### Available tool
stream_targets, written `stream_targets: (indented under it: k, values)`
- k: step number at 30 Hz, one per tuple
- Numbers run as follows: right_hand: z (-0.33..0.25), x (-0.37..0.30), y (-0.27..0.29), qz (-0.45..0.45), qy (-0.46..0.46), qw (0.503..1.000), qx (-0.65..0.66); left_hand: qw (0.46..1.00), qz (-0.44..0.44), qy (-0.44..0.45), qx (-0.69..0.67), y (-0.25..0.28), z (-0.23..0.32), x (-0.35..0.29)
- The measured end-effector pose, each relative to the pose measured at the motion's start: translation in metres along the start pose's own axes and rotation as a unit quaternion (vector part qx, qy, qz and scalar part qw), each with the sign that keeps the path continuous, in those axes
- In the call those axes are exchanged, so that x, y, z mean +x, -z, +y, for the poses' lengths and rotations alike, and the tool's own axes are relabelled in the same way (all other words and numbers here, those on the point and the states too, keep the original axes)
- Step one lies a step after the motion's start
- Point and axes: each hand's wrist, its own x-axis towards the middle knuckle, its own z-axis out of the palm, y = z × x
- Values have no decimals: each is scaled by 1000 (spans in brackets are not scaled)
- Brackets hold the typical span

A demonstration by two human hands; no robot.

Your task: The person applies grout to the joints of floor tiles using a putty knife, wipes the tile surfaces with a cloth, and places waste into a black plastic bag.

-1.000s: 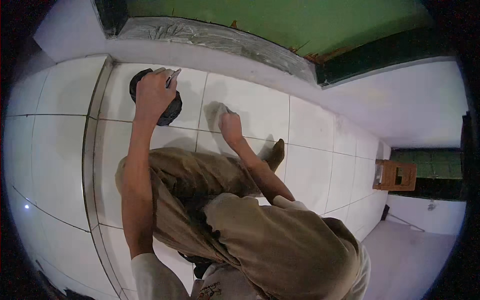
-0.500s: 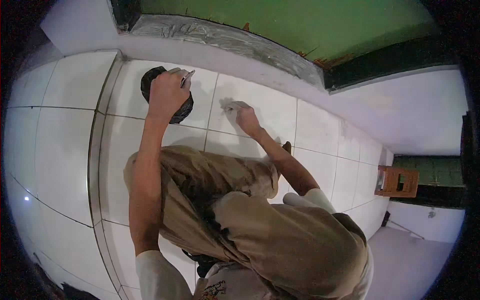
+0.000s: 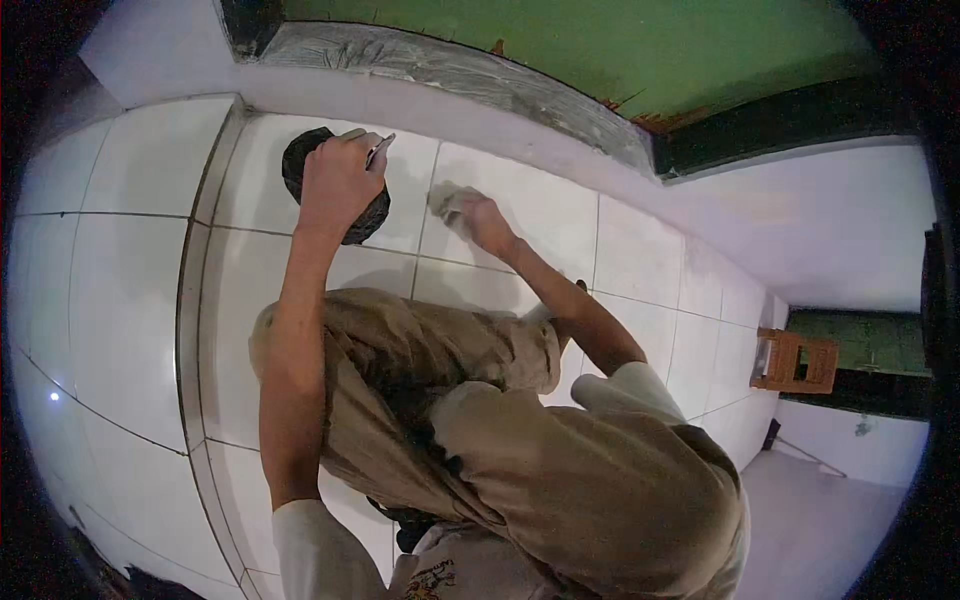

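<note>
My left hand [image 3: 343, 182] is closed over a black plastic bag [image 3: 294, 160] lying on the white tiles. From its fingers sticks a thin, flat piece with a pale edge [image 3: 381, 149], perhaps a scraper blade; the rest of it is hidden in the grip. The bag shows on both sides of the hand. To the right, my right hand [image 3: 482, 224] is low over the tile with its fingers bent inward. A pale greyish patch at its fingertips is smeared by motion, and I cannot make out what it is.
White floor tiles [image 3: 640, 250] run along a wall base with a rough grey plastered strip [image 3: 450, 85] under a green panel [image 3: 600, 50]. A raised tiled step [image 3: 130, 270] stands on the left. A brown wooden stool or crate [image 3: 800, 361] is far right. My bent knees fill the lower middle.
My right hand has moved slightly left along the tile, and its fingertips are now blurred. My left hand stays at the bag, barely shifted to the right.
</note>
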Motion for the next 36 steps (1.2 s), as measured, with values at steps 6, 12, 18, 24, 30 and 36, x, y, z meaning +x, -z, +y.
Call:
stream_targets:
  k: [6,12,18,24,30,36]
  values:
    - [37,-39,4,94,-17,993,-72,999,8,-33,-16,-16,6,3]
    - [49,-51,5,102,-106,974,-172,997,4,-64,-31,-21,17,7]
    - [-7,-36,1,101,-101,988,-64,999,-10,-27,-31,-13,3,-6]
    - [-3,-41,14,93,-152,974,-142,991,-82,-15,-105,-40,16,15]
    - [-39,-18,6,151,-117,982,-9,991,-94,-45,-79,-110,-27,42]
    - [-9,-50,15,252,-275,924,-83,965,-199,110,-129,-140,19,-6]
